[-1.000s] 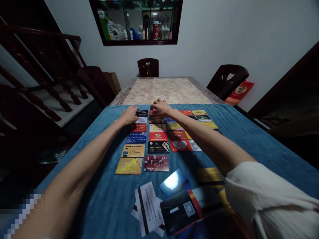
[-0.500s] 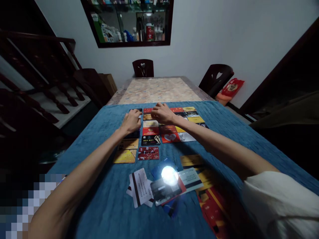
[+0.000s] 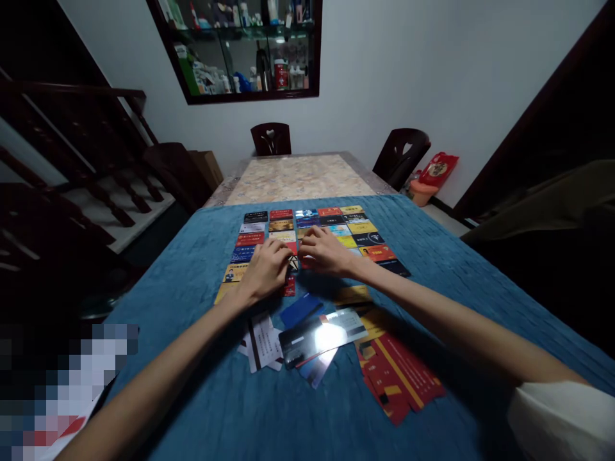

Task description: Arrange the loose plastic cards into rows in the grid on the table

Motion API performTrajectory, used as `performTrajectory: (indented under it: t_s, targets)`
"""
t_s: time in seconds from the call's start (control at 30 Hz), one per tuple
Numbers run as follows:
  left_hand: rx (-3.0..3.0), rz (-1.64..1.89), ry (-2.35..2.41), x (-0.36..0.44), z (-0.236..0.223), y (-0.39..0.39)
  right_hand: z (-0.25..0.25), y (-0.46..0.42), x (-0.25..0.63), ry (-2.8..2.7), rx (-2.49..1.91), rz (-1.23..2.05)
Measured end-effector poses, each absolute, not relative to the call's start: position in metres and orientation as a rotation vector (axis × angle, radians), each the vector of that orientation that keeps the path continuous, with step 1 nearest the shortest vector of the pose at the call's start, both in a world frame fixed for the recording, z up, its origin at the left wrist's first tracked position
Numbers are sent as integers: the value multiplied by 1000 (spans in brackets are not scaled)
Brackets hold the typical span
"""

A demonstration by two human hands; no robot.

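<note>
Rows of printed plastic cards lie face up in a grid on a blue cloth (image 3: 192, 358). My left hand (image 3: 269, 266) rests palm down over the left columns, its bent fingertips touching a black card (image 3: 293, 263) and partly covering a dark red card (image 3: 289, 287). Beside it, my right hand (image 3: 327, 250) bends over the middle column, fingers slightly apart and pointing left, with the cards under it hidden. Neither hand lifts a card. Near the left wrist, a yellow card (image 3: 223, 291) and an orange card (image 3: 234, 273) show in part.
Nearer me, loose cards overlap: white striped ones (image 3: 262, 342), a glossy black card (image 3: 300, 342), a blue card (image 3: 302, 310) and red-and-gold ones (image 3: 401, 374). Beyond the cloth is a bare patterned tabletop (image 3: 298, 174), with chairs (image 3: 402, 157) around it.
My left hand has come from the far end of the left column toward me and to the right. My right hand has also come nearer, uncovering the far cards. The view has shifted too.
</note>
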State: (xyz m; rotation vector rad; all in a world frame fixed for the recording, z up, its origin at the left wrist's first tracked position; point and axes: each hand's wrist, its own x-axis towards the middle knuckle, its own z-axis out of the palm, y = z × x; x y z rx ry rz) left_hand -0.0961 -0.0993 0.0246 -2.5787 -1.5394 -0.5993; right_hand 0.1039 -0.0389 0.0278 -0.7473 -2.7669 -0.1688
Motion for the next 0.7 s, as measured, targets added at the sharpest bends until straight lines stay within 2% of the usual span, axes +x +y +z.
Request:
performTrajectory:
  t_s: [0.47,0.7]
  targets:
    - [-2694,-459,-1471,-77,6,-175,-2,-97,132,-2845,-571,136]
    - [-2714,-430,-1451,-77,4,-183,-2,-104,138,-2901,-553,133]
